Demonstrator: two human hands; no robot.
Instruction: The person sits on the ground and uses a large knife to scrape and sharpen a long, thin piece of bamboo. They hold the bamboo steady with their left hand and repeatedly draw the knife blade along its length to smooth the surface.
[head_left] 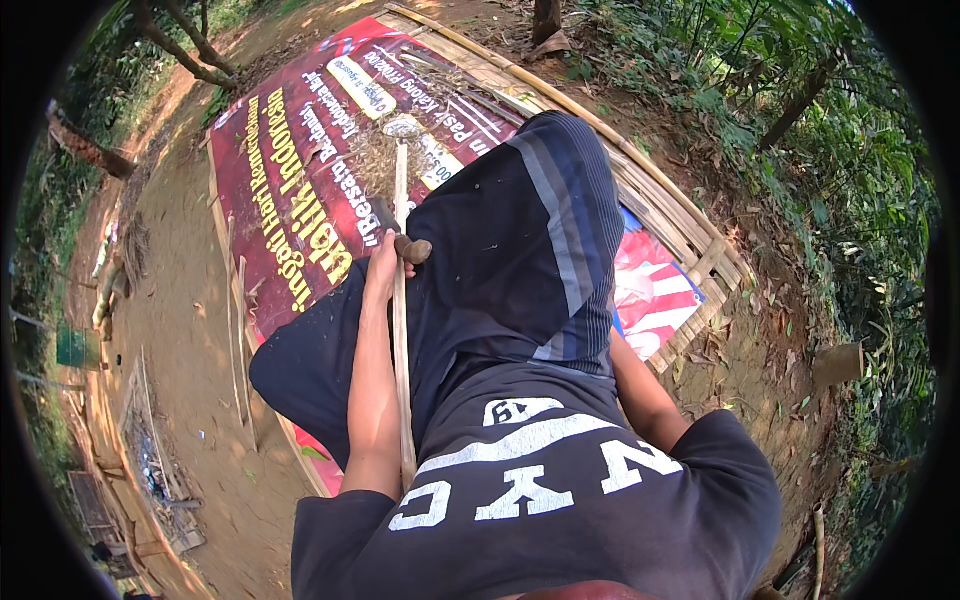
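Observation:
A long pale wooden strip (401,330) runs from beside my left upper arm up past my lap, its far end over a heap of shavings (375,165). My left hand (385,268) is closed around the strip about midway. Right above those fingers, a knife-like tool with a rounded brown wooden handle (414,250) and a dull grey blade (383,213) crosses the strip. Whether the same hand also grips the tool, I cannot tell. My right forearm (645,390) goes down behind my raised leg in the dark sarong (500,250), which hides the right hand.
I sit on a low bamboo platform (690,235) covered with a dark red printed banner (270,170). Thin sticks (240,340) lean at its left edge. A cut stump (838,365) stands on the right by dense plants. Bare earth lies on the left.

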